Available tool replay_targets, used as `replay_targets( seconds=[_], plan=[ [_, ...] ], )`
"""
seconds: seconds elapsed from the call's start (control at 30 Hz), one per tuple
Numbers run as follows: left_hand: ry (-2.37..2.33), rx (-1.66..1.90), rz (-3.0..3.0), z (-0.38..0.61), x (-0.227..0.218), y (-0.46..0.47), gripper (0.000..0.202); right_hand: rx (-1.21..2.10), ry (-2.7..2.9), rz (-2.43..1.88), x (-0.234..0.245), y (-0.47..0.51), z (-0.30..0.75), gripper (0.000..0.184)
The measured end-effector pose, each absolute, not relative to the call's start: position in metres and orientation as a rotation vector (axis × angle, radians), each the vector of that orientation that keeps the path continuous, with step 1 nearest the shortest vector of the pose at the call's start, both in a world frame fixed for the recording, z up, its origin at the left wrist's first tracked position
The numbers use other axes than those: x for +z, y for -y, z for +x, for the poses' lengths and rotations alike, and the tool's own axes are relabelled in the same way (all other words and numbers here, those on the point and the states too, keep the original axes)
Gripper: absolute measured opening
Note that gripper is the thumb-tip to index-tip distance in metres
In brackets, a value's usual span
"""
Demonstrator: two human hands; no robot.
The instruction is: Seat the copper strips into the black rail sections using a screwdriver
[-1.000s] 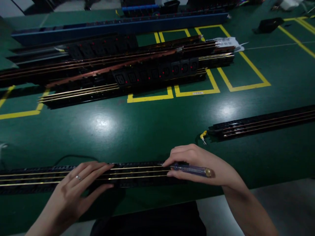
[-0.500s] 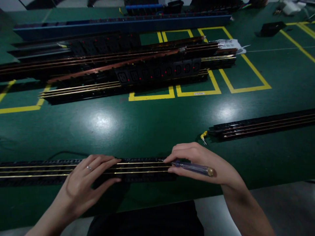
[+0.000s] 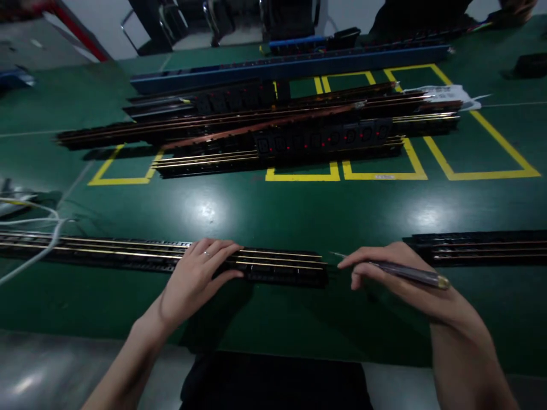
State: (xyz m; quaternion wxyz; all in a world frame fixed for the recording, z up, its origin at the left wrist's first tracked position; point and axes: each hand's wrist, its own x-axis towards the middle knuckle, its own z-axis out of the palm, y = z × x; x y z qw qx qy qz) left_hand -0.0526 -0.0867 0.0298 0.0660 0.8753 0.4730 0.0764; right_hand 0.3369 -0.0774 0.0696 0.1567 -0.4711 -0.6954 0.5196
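Observation:
A long black socket strip point(image 3: 287, 275) with brass-coloured bars along its top lies across the near part of the green table. My left hand point(image 3: 197, 273) grips it near its right end, fingers over the far edge and thumb at the near edge. In my right hand point(image 3: 401, 256) is a slim screwdriver point(image 3: 412, 274) with a dark handle. Its thin shaft points left, just off the strip's right end and apart from it. Behind the right hand lies another black strip point(image 3: 491, 249) with copper-coloured bars.
Several black strips and bars point(image 3: 325, 139) are piled across the middle of the table, with a long blue housing point(image 3: 294, 67) behind them. White cables point(image 3: 53, 242) cross the strip at the left. Yellow tape point(image 3: 384, 176) marks boxes on the tabletop. A person in dark clothing point(image 3: 421, 20) is at the far side.
My right hand has lifted off the strip's right end and moved right with the screwdriver. My left hand stays on the strip. The view has swung left, bringing in white cables.

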Motion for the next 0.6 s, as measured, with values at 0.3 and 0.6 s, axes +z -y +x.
replay_targets(
  seconds=[0.3, 0.6],
  plan=[
    [-1.616, 0.291, 2.6, -0.124, 0.034, 0.088, 0.043, 0.368, 2.424, -1.193, 0.044, 0.095, 0.251, 0.053],
    [-1.574, 0.45, 2.631, -0.088, 0.018, 0.107, 0.044, 0.29, 2.402, -1.232, 0.041, 0.118, 0.277, 0.034]
  ],
)
